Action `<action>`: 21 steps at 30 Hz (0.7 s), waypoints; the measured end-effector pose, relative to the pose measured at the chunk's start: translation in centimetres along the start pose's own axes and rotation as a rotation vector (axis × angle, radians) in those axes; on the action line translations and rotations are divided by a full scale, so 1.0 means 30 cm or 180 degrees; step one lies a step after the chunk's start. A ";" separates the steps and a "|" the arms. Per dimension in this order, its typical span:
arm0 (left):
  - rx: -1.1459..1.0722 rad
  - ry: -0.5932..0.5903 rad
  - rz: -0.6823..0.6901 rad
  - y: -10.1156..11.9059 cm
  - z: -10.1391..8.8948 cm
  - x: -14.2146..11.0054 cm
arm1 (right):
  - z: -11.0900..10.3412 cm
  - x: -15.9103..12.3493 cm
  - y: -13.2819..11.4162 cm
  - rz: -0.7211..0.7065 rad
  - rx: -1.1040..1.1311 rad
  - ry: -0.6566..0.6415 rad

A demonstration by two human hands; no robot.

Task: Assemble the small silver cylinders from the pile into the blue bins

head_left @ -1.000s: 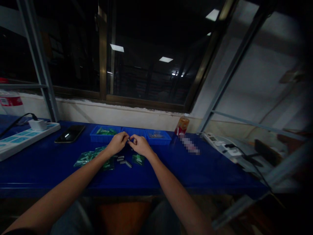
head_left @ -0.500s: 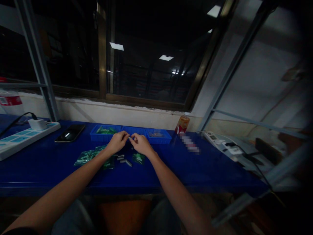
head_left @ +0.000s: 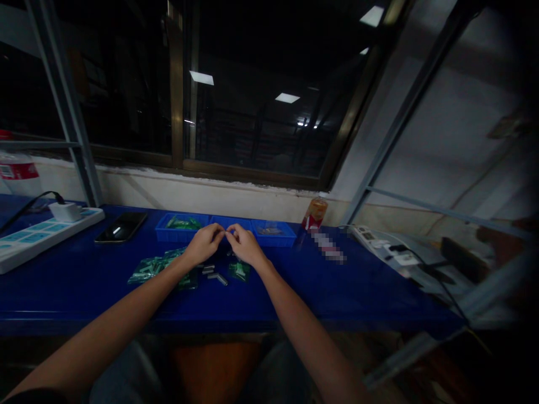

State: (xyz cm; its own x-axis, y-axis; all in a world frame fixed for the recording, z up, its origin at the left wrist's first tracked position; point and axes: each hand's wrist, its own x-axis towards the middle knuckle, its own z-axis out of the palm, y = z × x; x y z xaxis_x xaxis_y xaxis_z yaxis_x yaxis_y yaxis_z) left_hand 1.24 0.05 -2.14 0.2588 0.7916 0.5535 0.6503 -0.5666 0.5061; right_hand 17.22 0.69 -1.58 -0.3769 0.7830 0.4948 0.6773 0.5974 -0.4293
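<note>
Over the blue tabletop, my left hand (head_left: 205,244) and my right hand (head_left: 244,244) meet fingertip to fingertip, both closed in a pinch. A tiny pale piece shows between them, too small to name. Below my hands lie several short grey metal cylinders (head_left: 218,278). Green plastic bags (head_left: 147,270) with pale pieces inside lie under and beside my left forearm. One small green bag (head_left: 239,271) sits just below my right hand. Behind the hands stand blue bins: the left bin (head_left: 162,234) holds green pieces, and the right bin (head_left: 278,241) holds small items I cannot make out.
A black phone (head_left: 121,227) and a white power strip (head_left: 25,240) lie at the left. A bottle with amber liquid (head_left: 316,211) stands right of the bins. Farther right are another power strip (head_left: 370,240) and cables. Metal posts (head_left: 69,106) frame the window.
The fingers have shifted slightly, with my right fingertips a little higher. The pale piece between them shows less than before. The things on the table stay where they were.
</note>
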 end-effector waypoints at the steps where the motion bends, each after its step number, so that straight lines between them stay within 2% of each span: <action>1: 0.0054 0.0000 -0.0023 0.002 -0.002 0.000 | 0.000 -0.001 0.000 -0.0007 0.0073 0.0024; 10: 0.0488 -0.0196 -0.0269 0.010 -0.016 0.001 | 0.007 0.002 0.003 -0.0075 0.0115 -0.0033; 16: -0.0031 -0.0037 -0.0168 0.012 -0.018 -0.003 | 0.009 0.005 -0.001 -0.0005 -0.0007 -0.0020; 21: -0.0202 -0.0095 0.0013 0.013 -0.013 -0.002 | -0.002 0.005 -0.006 0.0035 -0.0053 -0.0013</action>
State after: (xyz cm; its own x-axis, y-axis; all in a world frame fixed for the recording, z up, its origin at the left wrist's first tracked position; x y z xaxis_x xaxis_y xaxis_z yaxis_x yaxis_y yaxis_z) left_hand 1.20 -0.29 -1.72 0.2833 0.7951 0.5362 0.6027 -0.5826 0.5454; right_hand 17.07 0.69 -1.38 -0.3719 0.7902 0.4872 0.6918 0.5859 -0.4221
